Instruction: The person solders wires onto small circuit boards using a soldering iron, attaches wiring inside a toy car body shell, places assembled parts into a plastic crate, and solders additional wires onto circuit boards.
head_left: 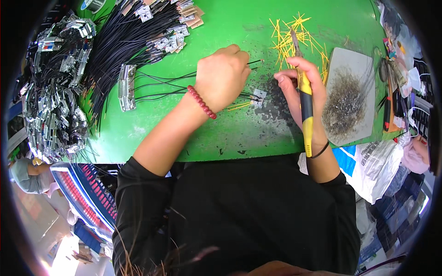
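My left hand [223,71], closed with its knuckles up, lies over a set of black wires [161,85]; its fingertips are hidden beneath it. At their left end the wires join a silvery metal connector piece [126,87]. To the right of the hand, loose wire ends stick out, and a small white circuit board [258,98] with black and yellow leads lies on the green tabletop [207,138]. My right hand [306,87] is wrapped round a yellow-and-black soldering iron [305,101], its metal tip pointing away from me over a scatter of thin yellow sticks or wires [299,37].
A thick bundle of black wires with boards [133,41] fills the back left, beside a heap of metal connectors [60,92]. At the right lies a grey board [350,96] smeared with dark soot. A solder spool [94,4] stands at the far left. Plastic bags [373,165] hang beyond the right edge.
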A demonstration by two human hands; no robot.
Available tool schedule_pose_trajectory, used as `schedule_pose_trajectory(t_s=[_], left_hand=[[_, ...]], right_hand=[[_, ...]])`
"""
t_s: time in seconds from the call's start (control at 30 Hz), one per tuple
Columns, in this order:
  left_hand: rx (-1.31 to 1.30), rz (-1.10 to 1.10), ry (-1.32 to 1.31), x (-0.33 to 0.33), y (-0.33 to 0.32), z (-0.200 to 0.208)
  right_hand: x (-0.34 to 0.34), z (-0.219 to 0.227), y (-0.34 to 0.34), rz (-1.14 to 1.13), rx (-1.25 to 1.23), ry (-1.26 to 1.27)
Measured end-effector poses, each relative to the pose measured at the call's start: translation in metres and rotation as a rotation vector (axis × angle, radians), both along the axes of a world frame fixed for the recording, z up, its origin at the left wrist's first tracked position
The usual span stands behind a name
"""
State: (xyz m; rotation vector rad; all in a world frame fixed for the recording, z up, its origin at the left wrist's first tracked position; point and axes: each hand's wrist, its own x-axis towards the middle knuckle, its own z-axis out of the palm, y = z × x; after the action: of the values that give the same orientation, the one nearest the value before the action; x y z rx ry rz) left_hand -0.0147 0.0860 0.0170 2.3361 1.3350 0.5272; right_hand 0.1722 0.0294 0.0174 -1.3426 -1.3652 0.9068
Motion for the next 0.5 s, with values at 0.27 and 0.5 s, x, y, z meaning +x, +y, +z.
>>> schedule_pose_trajectory(t_s=[0.27, 0.5], left_hand=[[-0.059, -0.056, -0.192, -0.011, -0.017, 0.026], [0.179, -0.142, -0.213, -0.011, -0.027, 0.024]], right_hand=[[-0.013, -0.002, 0.012, 0.113, 0.083, -0.028], [-0.021, 0.015, 0.022, 0.155, 0.063, 0.031]])
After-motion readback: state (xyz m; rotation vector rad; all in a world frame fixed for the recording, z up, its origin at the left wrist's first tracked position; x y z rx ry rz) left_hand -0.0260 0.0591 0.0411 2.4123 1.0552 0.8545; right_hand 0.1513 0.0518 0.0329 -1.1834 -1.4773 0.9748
